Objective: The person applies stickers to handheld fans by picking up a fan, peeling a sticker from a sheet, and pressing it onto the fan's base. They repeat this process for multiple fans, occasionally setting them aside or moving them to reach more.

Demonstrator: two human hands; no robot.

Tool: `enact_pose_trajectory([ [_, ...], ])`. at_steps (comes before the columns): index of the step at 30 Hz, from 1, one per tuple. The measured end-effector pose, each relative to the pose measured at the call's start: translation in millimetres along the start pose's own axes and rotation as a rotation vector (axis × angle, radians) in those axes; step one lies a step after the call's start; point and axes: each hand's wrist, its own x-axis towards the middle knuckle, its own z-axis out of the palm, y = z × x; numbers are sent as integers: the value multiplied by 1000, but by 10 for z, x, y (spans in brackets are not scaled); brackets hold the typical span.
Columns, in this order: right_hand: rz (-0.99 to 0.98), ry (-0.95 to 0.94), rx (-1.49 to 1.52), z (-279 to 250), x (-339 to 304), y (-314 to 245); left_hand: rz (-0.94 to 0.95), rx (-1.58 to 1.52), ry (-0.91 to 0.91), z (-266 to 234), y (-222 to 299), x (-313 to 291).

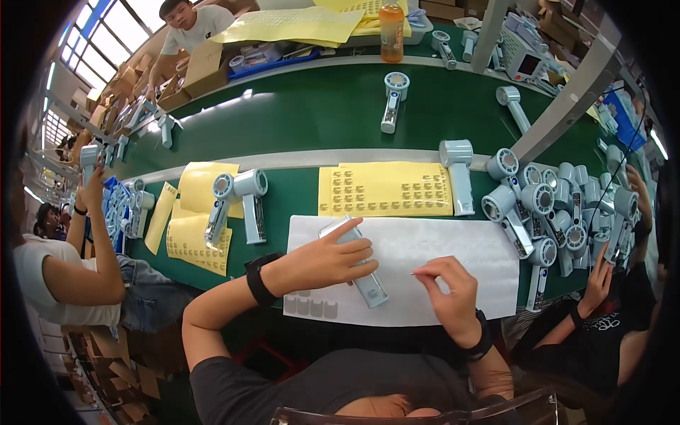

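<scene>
A pale blue handheld fan (370,290) lies slanted on a large white sheet (453,244) in front of me. My left hand (322,261) reaches across it from the left, fingers wrapped over its upper part, which they partly hide. To the right of the fan, my right hand (448,289) is held above the sheet with thumb and index finger pinched together. Whatever is between those fingertips is too small to make out. Grey label-like patches (312,307) sit at the sheet's lower left corner.
A yellow sticker sheet (386,191) lies beyond the white one, with a fan (459,177) standing at its right end. Two fans (249,205) stand at left by more yellow sheets (198,244). Many fans (542,202) crowd the right. Co-workers sit on both sides; a bottle (391,32) stands behind.
</scene>
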Motion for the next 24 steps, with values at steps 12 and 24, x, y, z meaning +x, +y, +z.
enact_pose_trajectory([
  [12, 422, 146, 472, -253, 53, 349, -300, 441, 29, -157, -2717, 1104],
  [24, 430, 145, 440, -285, 45, 396, -943, -230, 482, 289, -2067, 2549],
])
